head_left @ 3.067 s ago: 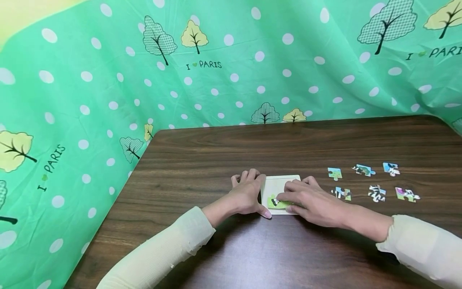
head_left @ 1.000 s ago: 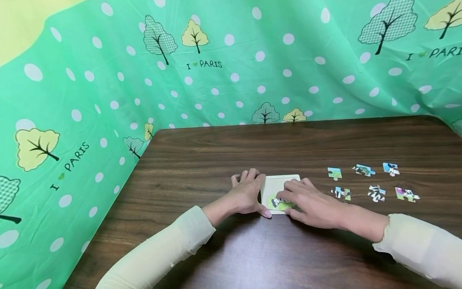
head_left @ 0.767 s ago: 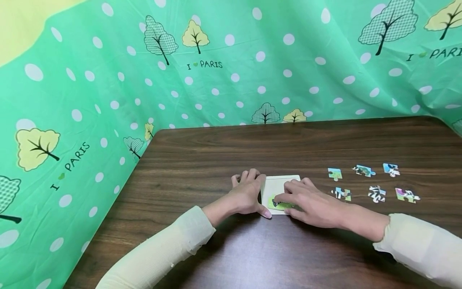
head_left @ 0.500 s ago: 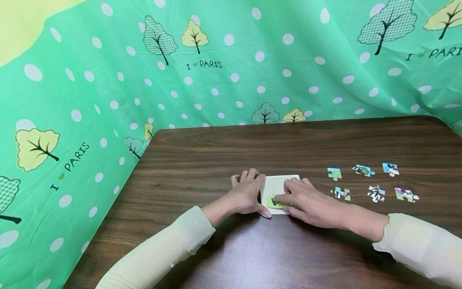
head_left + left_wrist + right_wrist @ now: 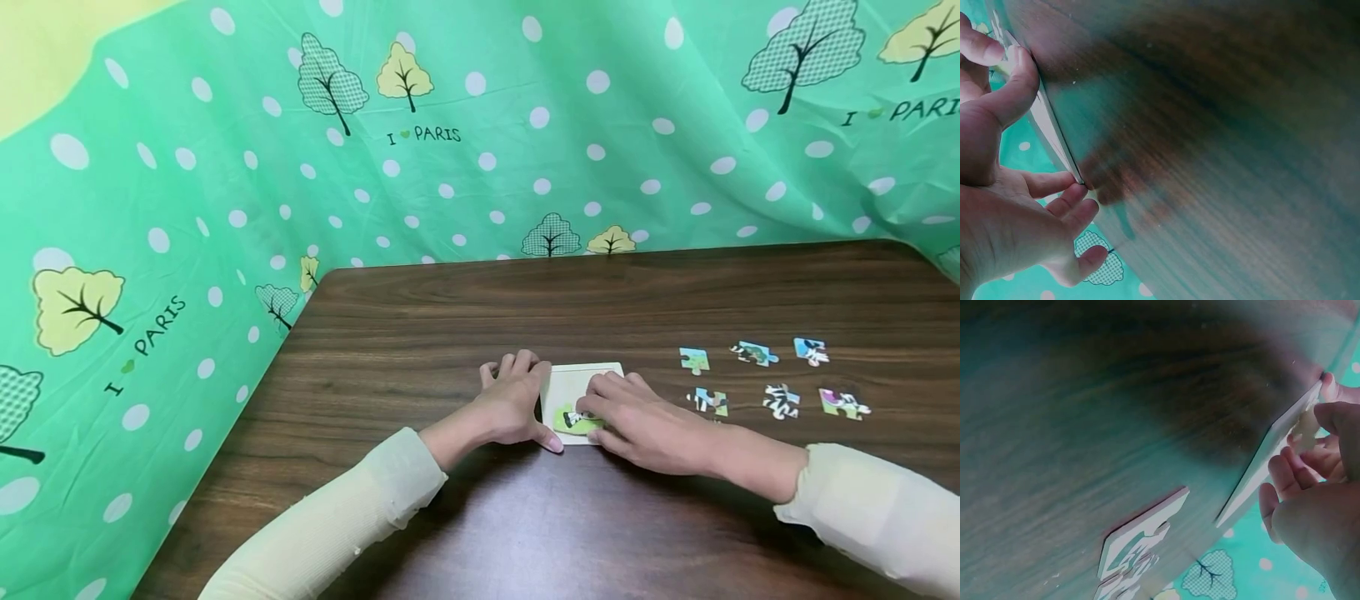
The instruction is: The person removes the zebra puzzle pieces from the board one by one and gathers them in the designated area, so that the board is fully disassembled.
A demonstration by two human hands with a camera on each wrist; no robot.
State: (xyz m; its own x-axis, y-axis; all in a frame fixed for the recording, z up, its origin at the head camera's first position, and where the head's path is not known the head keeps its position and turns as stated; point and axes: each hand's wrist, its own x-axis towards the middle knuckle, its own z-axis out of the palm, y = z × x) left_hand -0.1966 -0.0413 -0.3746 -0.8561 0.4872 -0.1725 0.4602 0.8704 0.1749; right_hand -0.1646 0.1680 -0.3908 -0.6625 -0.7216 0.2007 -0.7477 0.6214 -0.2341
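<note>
A shallow white puzzle tray (image 5: 564,385) lies flat on the table between the two hands. My left hand (image 5: 513,408) holds its left side, thumb at the near corner and index finger at the far corner; the left wrist view shows this grip along the tray's edge (image 5: 1054,131). With the fingertips and thumb, my right hand (image 5: 652,429) pinches a green puzzle piece (image 5: 572,422) with a black-and-white figure over the near part of the tray. The fingers cover the piece's right end. In the right wrist view, the piece (image 5: 1305,428) stands tilted between thumb and fingers.
Several loose puzzle pieces lie in two rows to the right, among them a blue-green piece (image 5: 694,360) and a striped piece (image 5: 782,401). The brown wooden table (image 5: 420,325) ends at a green dotted cloth (image 5: 450,200) behind and on the left.
The green piece shifts and tilts slightly in the right fingers over the tray's near part, its printed figure showing more or less. The left hand and the tray have stayed in place.
</note>
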